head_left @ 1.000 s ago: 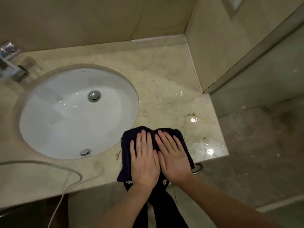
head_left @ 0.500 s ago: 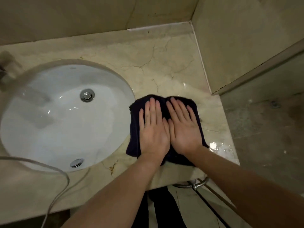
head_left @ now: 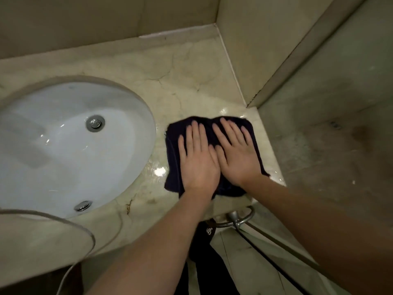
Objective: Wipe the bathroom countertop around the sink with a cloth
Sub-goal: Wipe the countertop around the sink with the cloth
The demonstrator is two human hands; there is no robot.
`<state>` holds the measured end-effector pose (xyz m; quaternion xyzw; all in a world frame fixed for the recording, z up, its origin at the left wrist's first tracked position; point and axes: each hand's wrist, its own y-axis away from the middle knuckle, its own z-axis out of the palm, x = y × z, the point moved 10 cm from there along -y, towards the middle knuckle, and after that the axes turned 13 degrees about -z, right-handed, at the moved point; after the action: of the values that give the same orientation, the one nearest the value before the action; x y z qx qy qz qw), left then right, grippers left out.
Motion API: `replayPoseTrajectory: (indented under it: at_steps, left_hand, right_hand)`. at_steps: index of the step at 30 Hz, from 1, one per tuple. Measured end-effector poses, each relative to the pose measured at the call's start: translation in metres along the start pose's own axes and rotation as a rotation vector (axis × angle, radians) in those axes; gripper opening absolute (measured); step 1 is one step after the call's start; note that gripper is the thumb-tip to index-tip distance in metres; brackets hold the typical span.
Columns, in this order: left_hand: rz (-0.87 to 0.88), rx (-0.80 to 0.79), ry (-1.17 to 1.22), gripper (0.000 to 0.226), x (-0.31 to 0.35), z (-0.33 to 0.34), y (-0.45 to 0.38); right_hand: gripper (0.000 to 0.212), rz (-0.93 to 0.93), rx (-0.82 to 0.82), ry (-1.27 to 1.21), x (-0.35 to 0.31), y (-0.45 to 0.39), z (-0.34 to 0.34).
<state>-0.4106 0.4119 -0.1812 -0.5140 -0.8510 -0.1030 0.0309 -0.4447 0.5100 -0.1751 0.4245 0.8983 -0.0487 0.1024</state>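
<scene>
A dark navy cloth lies flat on the beige marble countertop, just right of the white oval sink. My left hand and my right hand lie side by side on the cloth, fingers straight and pressing down. The cloth's middle is hidden under both palms. Wet shiny patches sit on the marble beside the cloth, near the sink rim and at the counter's right edge.
Walls close the counter at the back and right, meeting in a corner. A metal towel ring hangs under the front edge. A pale cable loops across the front left. The floor drops away at right.
Both hands slid the cloth away from the counter's front edge toward the back, then slightly to the right. The cloth no longer hangs over the front edge.
</scene>
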Motion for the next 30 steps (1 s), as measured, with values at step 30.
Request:
replayPoseTrajectory:
  at_steps: [30]
  left_hand:
    - [0.126, -0.013, -0.002, 0.061, 0.082, 0.016, 0.026]
  right_hand:
    - [0.057, 0.282, 0.114, -0.192, 0.070, 0.066, -0.018]
